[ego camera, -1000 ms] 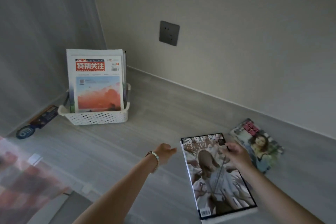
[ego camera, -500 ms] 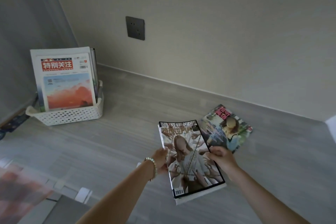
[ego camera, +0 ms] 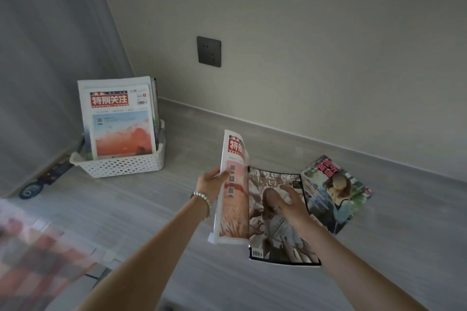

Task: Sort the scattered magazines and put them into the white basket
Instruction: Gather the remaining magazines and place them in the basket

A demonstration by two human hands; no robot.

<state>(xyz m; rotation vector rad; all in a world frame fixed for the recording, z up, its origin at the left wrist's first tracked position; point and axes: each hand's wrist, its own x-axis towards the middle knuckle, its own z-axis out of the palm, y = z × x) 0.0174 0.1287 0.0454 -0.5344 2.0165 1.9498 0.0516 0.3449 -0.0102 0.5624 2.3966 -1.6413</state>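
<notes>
A white perforated basket stands at the left by the wall, with several magazines upright in it; the front one has a red title and a sunset picture. My left hand grips a white magazine with a red title, tilted up on its long edge. Beside it a dark-covered magazine lies on the floor, and my right hand hovers over its cover with fingers spread. Flat on the floor to the right lies a third magazine with a green cover.
A dark wall socket sits on the beige wall behind. Dark flat objects lie left of the basket along the grey curtain. A blurred red-and-white patterned thing fills the lower left corner. Grey floor stretches between basket and magazines.
The two stacked magazines have come apart: my left hand has tipped the white one up on its edge. My right hand has let go of the dark one's edge and spread over its cover.
</notes>
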